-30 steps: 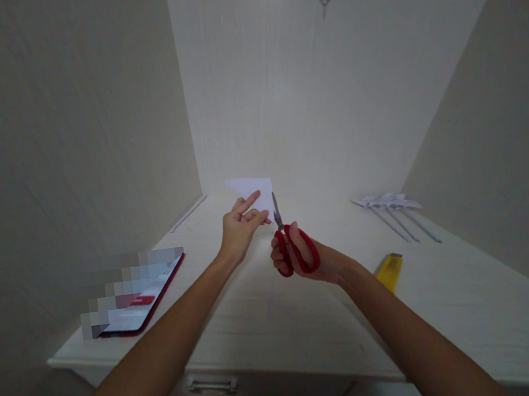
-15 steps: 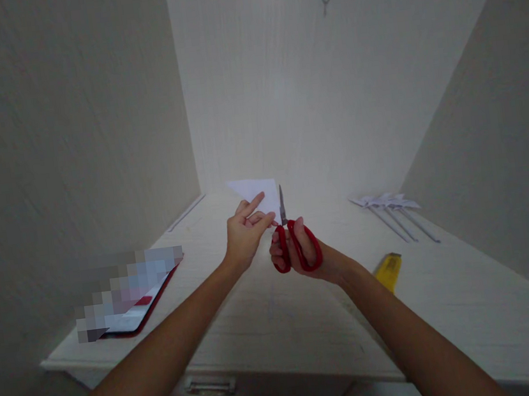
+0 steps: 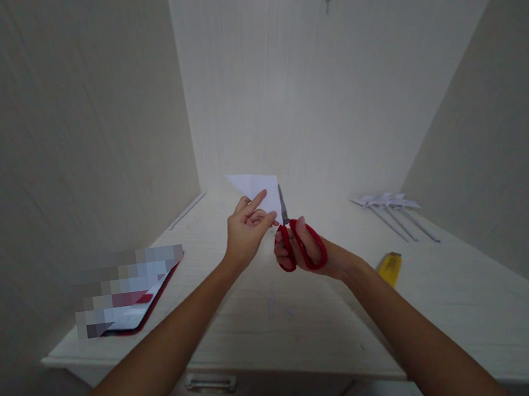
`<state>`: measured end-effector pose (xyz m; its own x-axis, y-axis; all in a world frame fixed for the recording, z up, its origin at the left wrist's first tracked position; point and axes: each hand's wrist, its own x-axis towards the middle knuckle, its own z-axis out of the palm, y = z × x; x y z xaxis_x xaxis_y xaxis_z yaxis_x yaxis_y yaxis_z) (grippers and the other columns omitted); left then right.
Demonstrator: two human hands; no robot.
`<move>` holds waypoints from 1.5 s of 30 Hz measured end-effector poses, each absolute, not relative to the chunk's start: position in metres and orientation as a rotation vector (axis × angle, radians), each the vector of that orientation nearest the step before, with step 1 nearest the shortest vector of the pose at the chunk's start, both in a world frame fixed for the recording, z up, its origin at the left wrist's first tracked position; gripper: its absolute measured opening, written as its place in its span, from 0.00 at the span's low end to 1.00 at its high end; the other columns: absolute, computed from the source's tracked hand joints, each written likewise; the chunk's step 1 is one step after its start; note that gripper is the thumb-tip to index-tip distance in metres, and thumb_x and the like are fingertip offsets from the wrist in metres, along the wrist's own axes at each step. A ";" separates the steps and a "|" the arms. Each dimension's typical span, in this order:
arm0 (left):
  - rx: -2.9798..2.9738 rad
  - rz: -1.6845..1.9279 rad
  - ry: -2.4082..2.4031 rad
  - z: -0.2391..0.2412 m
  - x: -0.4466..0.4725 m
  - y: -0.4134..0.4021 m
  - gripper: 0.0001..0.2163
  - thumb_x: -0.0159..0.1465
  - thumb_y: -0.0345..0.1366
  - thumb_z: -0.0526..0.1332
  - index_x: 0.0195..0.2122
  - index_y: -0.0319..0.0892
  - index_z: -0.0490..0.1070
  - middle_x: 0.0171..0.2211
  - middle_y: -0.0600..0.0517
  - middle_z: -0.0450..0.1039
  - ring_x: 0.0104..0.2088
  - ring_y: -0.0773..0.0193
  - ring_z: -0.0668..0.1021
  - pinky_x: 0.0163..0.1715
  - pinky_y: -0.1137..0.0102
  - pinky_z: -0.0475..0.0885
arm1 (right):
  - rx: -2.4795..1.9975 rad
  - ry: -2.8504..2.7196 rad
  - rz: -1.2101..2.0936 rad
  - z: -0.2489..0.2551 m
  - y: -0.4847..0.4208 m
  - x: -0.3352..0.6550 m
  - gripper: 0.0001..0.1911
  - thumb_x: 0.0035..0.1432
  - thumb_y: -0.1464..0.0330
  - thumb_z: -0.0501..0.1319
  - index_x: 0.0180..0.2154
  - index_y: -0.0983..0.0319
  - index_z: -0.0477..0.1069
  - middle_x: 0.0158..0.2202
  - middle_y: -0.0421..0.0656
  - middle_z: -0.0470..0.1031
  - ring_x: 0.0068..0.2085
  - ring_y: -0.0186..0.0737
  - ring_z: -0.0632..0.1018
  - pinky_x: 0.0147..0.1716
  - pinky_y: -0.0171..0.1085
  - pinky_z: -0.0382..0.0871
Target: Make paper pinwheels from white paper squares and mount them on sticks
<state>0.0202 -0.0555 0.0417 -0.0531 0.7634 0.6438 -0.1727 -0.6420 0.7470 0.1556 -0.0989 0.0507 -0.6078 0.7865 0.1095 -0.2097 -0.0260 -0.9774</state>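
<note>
A white sheet of paper (image 3: 263, 185) with a pointed left corner is held up above the desk by my left hand (image 3: 245, 231). The thumb and fingers of that hand grip its lower part, with the index finger stretched across it. My right hand (image 3: 302, 248) is wrapped through the red handles of a pair of scissors (image 3: 309, 244). The blades point upward along the paper's right edge and look nearly closed. Whether they touch or cut the paper cannot be made out.
A tablet-like device (image 3: 137, 303) with a red edge, partly pixelated, lies on the left of the white desk (image 3: 262, 333). Several paper pinwheels (image 3: 390, 202) on sticks rest at the right. A yellow object (image 3: 391, 267) lies beside my right forearm. Walls (image 3: 269, 82) enclose the desk.
The scissors and my right hand have shifted slightly right. The paper's upper edge sits a little higher, and my left hand has hardly moved.
</note>
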 end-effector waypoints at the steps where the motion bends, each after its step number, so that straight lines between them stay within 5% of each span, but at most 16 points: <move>1: 1.558 1.780 0.649 0.041 0.020 -0.055 0.20 0.51 0.31 0.64 0.46 0.39 0.70 0.29 0.57 0.57 0.23 0.76 0.73 0.30 0.75 0.72 | -0.624 -1.502 1.734 0.051 -0.099 0.155 0.28 0.50 0.42 0.46 0.30 0.61 0.58 0.23 0.36 0.58 0.22 0.29 0.61 0.24 0.34 0.53; 11: 1.544 1.896 0.728 0.041 0.023 -0.059 0.16 0.51 0.31 0.64 0.43 0.39 0.72 0.31 0.57 0.55 0.20 0.81 0.71 0.24 0.82 0.71 | -0.576 -1.499 1.750 0.050 -0.099 0.152 0.27 0.51 0.43 0.45 0.30 0.61 0.58 0.21 0.35 0.57 0.21 0.30 0.61 0.23 0.33 0.53; 45: 1.666 1.989 0.767 0.041 0.024 -0.061 0.17 0.52 0.30 0.63 0.44 0.41 0.72 0.29 0.57 0.57 0.22 0.80 0.67 0.23 0.82 0.69 | -0.517 -1.504 1.724 0.039 -0.095 0.149 0.24 0.54 0.46 0.44 0.30 0.61 0.57 0.19 0.34 0.55 0.19 0.28 0.58 0.20 0.31 0.52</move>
<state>0.0244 -0.0613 0.0412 -0.1833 0.6434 0.7432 0.0223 -0.7531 0.6575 0.1486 -0.0953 0.0389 -0.6169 0.7654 0.1833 -0.2852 -0.0004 -0.9585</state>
